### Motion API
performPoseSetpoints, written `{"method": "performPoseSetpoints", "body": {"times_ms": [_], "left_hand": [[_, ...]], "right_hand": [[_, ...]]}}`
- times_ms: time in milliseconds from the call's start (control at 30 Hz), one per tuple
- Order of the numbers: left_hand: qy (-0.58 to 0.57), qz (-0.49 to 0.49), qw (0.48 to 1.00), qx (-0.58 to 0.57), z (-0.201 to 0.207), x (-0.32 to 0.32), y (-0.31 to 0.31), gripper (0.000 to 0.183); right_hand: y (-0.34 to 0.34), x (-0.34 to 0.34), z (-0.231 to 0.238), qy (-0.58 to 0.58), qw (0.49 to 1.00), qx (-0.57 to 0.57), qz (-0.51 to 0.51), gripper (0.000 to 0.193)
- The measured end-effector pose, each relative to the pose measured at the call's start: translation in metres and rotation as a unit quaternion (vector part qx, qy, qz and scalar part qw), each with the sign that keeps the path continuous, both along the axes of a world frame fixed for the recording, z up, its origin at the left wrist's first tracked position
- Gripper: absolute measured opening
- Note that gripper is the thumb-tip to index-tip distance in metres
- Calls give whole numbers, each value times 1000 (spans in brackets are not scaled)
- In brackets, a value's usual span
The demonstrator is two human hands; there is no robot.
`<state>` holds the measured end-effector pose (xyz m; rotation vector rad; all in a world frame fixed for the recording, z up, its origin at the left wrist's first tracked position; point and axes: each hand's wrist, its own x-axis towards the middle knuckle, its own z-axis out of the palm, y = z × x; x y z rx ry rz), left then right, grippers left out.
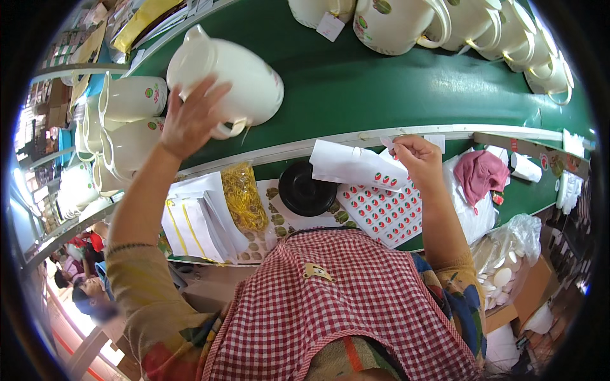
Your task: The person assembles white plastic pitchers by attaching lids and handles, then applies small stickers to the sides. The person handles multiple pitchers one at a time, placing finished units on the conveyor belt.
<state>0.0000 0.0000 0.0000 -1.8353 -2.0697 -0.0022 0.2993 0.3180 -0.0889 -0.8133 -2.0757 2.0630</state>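
Observation:
A cream jug (244,79) with a lid and spout leans at the far left of the green bench. My left hand (190,120) lies over its handle side, fingers spread against the body and covering part of the handle. Near the bench's raised edge, my right hand (419,155) is closed in a pinch on a small translucent piece (386,143), which looks like a sticker. Just left of that hand, a curled white sheet (349,166) rests over a sheet of red and green round stickers (386,213). A black round lid-like disc (307,189) sits beside them.
Cream jugs (400,25) line the far side, and more jugs (130,98) stand at left. Folded white papers (200,219) and a bag of yellow ties (243,200) lie near me. At right are a pink cloth (481,176) and a bag of white discs (505,273).

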Motion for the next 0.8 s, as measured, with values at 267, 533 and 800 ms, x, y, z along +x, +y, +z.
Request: {"method": "performPoseSetpoints", "body": {"times_ms": [267,533,800], "left_hand": [[-377,81,923,-9,3,-77,84,18],[-485,41,872,51,-64,-63,126,10],[-495,95,845,178,-92,-53,142,12]], "right_hand": [[-26,-65,70,193,962,-33,188,7],[16,-131,48,166,887,427,65,7],[1,-122,59,285,662,651,239,11]]}}
